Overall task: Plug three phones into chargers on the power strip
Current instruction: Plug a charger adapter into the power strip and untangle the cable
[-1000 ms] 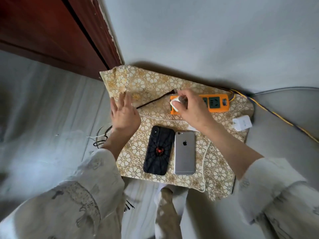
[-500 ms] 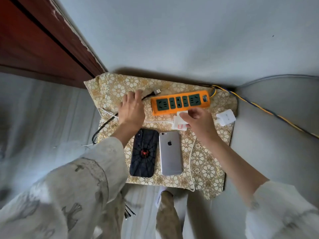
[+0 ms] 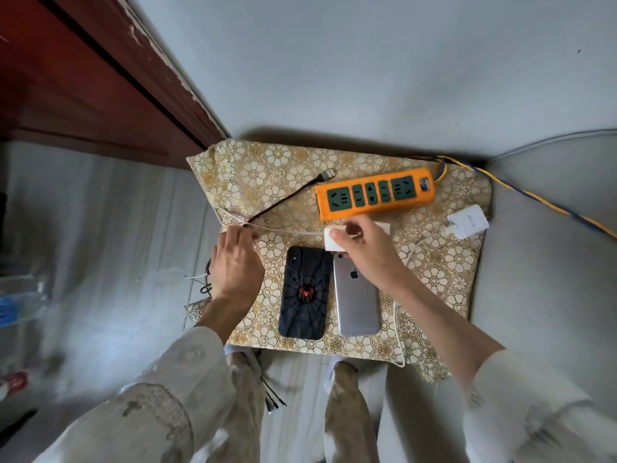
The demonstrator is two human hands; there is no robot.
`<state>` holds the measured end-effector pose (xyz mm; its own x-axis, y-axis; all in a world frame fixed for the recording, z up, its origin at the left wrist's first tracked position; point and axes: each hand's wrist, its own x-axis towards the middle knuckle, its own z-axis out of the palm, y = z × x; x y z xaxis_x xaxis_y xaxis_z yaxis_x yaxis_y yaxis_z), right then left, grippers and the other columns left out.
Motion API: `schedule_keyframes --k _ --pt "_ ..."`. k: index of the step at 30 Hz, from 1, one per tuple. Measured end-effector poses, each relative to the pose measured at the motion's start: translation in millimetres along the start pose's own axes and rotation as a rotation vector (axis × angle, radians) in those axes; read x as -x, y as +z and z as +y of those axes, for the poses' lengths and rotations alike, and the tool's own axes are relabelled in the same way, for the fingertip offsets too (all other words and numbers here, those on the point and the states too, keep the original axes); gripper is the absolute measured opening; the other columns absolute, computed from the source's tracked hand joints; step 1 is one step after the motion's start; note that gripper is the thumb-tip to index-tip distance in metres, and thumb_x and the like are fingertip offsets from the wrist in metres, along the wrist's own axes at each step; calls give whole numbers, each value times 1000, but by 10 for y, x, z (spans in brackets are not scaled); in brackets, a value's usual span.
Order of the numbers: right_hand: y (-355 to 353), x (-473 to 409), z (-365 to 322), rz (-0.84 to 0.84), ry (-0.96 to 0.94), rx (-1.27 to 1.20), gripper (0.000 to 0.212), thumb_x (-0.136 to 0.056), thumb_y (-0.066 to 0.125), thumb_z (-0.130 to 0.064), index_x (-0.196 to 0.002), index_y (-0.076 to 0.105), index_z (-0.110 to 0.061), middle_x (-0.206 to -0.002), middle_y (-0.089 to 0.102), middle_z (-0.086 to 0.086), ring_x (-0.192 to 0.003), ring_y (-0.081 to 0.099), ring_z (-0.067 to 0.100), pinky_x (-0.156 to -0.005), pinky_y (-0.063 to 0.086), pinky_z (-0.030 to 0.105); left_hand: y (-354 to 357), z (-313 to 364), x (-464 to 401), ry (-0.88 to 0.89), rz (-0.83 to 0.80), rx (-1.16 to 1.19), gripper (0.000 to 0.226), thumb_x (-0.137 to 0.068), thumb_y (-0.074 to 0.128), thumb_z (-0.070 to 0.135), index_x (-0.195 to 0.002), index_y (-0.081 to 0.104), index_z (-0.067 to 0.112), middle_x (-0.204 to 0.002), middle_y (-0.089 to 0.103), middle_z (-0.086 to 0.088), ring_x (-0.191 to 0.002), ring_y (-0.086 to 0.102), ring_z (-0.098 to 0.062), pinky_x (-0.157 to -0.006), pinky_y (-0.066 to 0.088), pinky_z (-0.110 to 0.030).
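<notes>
An orange power strip [image 3: 375, 194] with green sockets lies at the back of a gold floral cloth [image 3: 434, 282]; nothing is plugged into it. My right hand [image 3: 365, 248] grips a white charger block [image 3: 332, 241] just in front of the strip. A white cable [image 3: 283, 231] runs left from the block to my left hand [image 3: 235, 262], whose fingers pinch it. A black phone with a red spider [image 3: 304, 293] and a silver phone [image 3: 356, 300] lie face down side by side below my right hand. A second white charger [image 3: 467, 221] lies at the right.
A black USB cable [image 3: 287, 198] crosses the cloth's left part, its plug free near the strip. A yellow and blue cord [image 3: 534, 195] leaves the strip to the right. A dark wooden door frame [image 3: 100, 78] stands at left. My knees are below the cloth.
My right hand pulled the white charger block off the strip's left end and brought it down in front of the strip. My left hand moved from flat on the cloth to pinching the white cable.
</notes>
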<state>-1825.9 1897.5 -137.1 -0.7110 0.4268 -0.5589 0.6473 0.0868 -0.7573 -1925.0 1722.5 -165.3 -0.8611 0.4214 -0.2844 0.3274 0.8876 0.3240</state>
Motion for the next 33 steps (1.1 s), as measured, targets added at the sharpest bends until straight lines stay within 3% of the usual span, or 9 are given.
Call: schedule_keyframes --k 5,10,12,14,17,23,26,29,33 --pt "138 -23 54 32 -23 78 24 -89 56 -30 -106 50 -14 -93 53 -2 -85 50 12 -65 35 11 79 116 -27 335 -43 -119 60 -74 47 -15 -130 46 6 -137 48 -17 -130 40 -33 -105 34 -46" --pt "109 -48 74 27 -46 111 19 -88 55 -32 -101 47 -19 -91 54 -3 -86 54 15 -66 38 20 138 336 -278 389 -69 -185 66 -79 41 -11 -141 22 3 -151 26 -16 -143 13 -28 -118 11 -43" --pt "105 -33 69 39 -71 115 18 -89 56 -31 -99 47 -19 -91 55 -2 -82 53 13 -65 41 13 174 426 -374 347 -118 -226 66 -82 43 -6 -142 17 4 -152 21 -15 -142 13 -28 -118 11 -42" --pt "104 -18 58 50 -75 94 20 -88 57 -29 -101 50 -15 -97 57 2 -83 52 11 -67 40 7 192 493 -432 290 -105 -196 56 -85 48 0 -136 26 5 -142 34 -16 -131 32 -30 -110 29 -41" --pt "82 24 40 50 0 -14 24 -89 56 -30 -106 52 -13 -101 58 2 -87 53 13 -69 43 19 126 508 -390 143 -139 9 35 -90 51 8 -124 42 6 -119 53 -16 -107 52 -30 -85 49 -41" --pt "80 211 -41 33 215 -294 25 -90 55 -26 -105 51 -7 -98 55 5 -93 58 20 -81 54 32 -210 107 -12 -118 -327 340 37 -90 43 3 -123 53 16 -82 60 -5 -54 50 -14 -44 38 -14" --pt "109 306 -150 36 296 -450 15 -89 57 -17 -98 54 -6 -88 60 5 -74 62 17 -67 53 27 -418 -27 157 -245 -455 564 24 -89 50 12 -111 61 15 -68 56 -3 -52 41 -14 -46 36 -21" --pt "128 423 -253 36 365 -558 8 -87 59 -16 -84 58 -9 -80 61 5 -69 58 16 -66 47 27 -608 -25 333 -187 -452 543 17 -89 53 33 -99 64 26 -62 47 -2 -41 32 -6 -39 27 -15" --pt "166 602 -337 5 376 -695 9 -86 60 -14 -79 59 -9 -75 59 6 -66 54 16 -64 42 26 -790 43 494 -144 -465 605 18 -87 58 22 -101 69 17 -61 60 3 -51 45 -10 -53 40 -24"
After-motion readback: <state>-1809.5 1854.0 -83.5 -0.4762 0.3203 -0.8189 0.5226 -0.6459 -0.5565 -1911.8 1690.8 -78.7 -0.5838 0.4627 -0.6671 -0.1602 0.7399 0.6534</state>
